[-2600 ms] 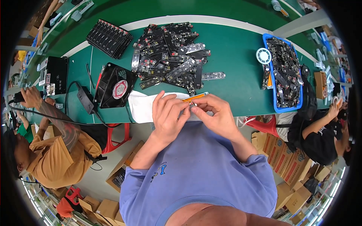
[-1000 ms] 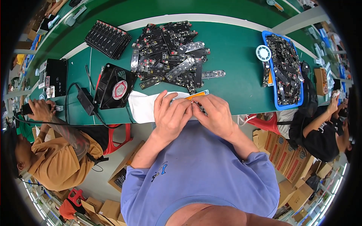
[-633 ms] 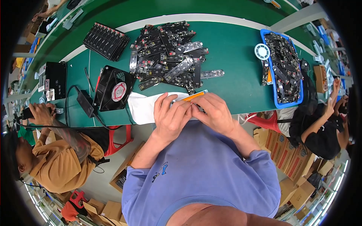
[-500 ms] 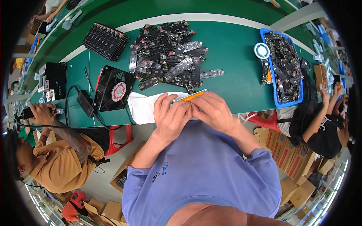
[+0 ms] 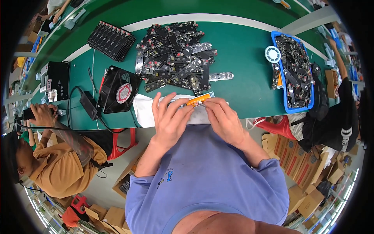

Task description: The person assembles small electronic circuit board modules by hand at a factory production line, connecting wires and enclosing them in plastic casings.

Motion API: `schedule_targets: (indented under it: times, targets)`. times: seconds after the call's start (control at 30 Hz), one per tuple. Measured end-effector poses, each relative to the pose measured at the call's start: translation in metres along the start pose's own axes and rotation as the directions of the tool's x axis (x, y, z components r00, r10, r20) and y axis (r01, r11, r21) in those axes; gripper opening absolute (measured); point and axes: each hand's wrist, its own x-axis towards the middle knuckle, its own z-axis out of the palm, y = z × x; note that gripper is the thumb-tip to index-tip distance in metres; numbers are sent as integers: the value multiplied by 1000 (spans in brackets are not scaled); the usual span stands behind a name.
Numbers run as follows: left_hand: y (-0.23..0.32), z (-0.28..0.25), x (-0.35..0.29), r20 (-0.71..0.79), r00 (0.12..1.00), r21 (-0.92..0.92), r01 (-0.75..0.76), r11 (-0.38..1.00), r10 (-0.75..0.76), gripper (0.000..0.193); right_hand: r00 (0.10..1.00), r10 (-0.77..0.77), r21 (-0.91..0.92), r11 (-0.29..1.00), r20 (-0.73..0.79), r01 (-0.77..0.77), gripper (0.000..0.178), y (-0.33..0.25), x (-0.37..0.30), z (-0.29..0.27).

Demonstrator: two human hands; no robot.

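A narrow orange strip-shaped part (image 5: 195, 101) with a pale edge is between my hands, over the white cloth (image 5: 145, 113) at the table's front edge. Its exact kind does not show. My left hand (image 5: 170, 119) has its thumb and a fingertip at the part's left end, with the other fingers raised and spread. My right hand (image 5: 226, 121) pinches at the part's lower edge, thumb against forefinger, where a small shiny bit shows. Just beyond lies a heap of black circuit-board strips (image 5: 175, 54), several with silver faces.
A black fan (image 5: 118, 90) and a power adapter (image 5: 89, 105) with cables stand to the left. Boards lie stacked in rows (image 5: 111, 41) at the back left. A blue tray (image 5: 286, 108) of boards and a round pale-blue thing (image 5: 272, 54) are at right. A co-worker (image 5: 64, 167) sits at left.
My hands have drawn slightly apart, showing more of the orange part. My left fingers have spread upward. At far right another person's arm has shifted.
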Motion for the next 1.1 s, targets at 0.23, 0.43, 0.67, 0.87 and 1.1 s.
schedule_targets:
  times: [0.23,0.43,0.67,0.87,1.1]
  targets:
    - [-1,-8,9,152,987,39,-55,998,49,21,994,-105,-1,994,9,105,25,3,15,-13]
    - [-10,-4,-3,109,991,-7,-81,997,81,23,986,165,159,973,17,-165,18,-4,26,-21]
    - [-7,-3,-12,84,983,247,-178,953,162,32,964,264,158,951,28,-265,20,-12,30,-23]
    - [-12,-1,-12,134,972,184,-217,959,194,27,998,44,103,993,49,-49,24,1,31,-15]
    - [-20,6,-16,-83,994,-178,-78,981,64,47,987,-124,155,982,105,107,25,9,35,-11]
